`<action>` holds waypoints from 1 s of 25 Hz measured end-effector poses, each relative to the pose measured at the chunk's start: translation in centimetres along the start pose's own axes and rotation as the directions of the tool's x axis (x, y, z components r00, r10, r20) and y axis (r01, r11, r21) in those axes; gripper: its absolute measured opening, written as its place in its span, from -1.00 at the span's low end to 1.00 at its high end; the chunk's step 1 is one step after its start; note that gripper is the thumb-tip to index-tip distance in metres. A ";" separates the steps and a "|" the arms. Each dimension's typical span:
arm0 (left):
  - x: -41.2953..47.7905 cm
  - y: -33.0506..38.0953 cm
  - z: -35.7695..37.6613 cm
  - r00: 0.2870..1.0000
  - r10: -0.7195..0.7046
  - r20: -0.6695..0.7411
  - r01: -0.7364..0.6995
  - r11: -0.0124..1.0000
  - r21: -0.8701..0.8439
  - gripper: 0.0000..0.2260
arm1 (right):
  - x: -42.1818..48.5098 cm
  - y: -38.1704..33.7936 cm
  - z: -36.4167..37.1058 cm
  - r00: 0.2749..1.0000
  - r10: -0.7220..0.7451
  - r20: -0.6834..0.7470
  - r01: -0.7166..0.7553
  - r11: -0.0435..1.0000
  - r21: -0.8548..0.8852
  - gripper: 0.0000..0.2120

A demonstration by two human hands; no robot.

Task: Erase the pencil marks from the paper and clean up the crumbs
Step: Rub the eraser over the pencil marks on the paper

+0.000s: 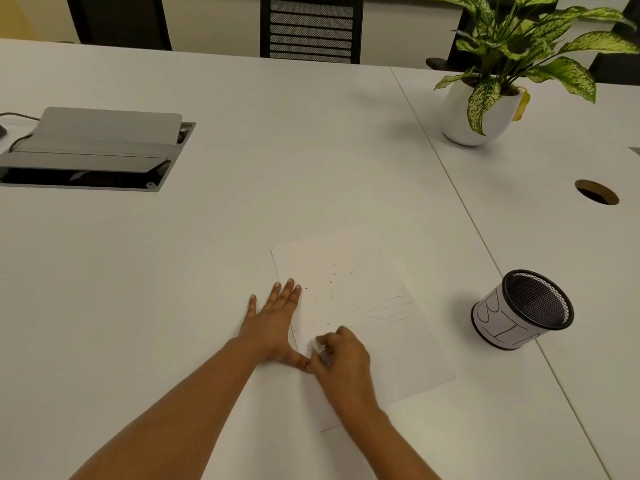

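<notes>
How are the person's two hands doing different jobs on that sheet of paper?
The left hand lies flat and open, fingers spread, at the left edge of the paper; the right hand is curled shut around a small white eraser. The left hand holds nothing and seems to pin the sheet; the right hand presses the eraser to it. Both rest on the paper, thumbs nearly meeting.
</notes>
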State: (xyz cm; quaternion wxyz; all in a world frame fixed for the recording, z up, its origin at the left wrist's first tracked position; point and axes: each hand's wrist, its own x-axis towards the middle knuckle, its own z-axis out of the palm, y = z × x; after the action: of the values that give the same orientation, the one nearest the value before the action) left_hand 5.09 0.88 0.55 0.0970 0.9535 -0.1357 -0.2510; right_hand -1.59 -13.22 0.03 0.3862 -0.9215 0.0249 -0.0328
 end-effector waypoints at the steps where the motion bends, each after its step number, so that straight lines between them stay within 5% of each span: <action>1: -0.1 0.0 0.0 1.000 -0.001 0.000 0.001 1.000 -0.001 0.24 | 0.2 0.2 -0.1 1.000 -0.006 -0.004 0.006 1.000 -0.013 -0.87; 8: -0.1 -0.2 0.1 1.000 0.002 -0.004 -0.003 1.000 -0.005 0.24 | 3.4 3.1 -3.9 0.962 0.148 -0.228 -0.161 0.986 -0.037 -0.95; 14: -0.1 -0.1 0.1 1.000 0.005 -0.012 -0.005 1.000 -0.003 0.23 | 1.1 0.7 0.4 0.996 -0.090 -0.019 0.090 0.996 0.013 -0.96; 21: -0.1 -0.2 0.1 1.000 0.012 -0.007 -0.012 1.000 0.004 0.24 | 6.1 3.3 -3.9 0.977 0.088 -0.193 -0.107 0.990 -0.092 -0.90; 25: 0.0 -0.1 0.2 1.000 0.006 -0.010 -0.006 1.000 0.018 0.22 | 3.1 0.5 -0.5 0.999 -0.043 -0.021 0.041 0.997 -0.058 -0.92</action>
State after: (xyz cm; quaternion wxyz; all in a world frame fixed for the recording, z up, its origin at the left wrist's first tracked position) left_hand 5.00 0.99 0.39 0.0899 0.9552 -0.1404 -0.2445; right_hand 1.43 -14.17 0.16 0.3583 -0.9322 0.0106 -0.0503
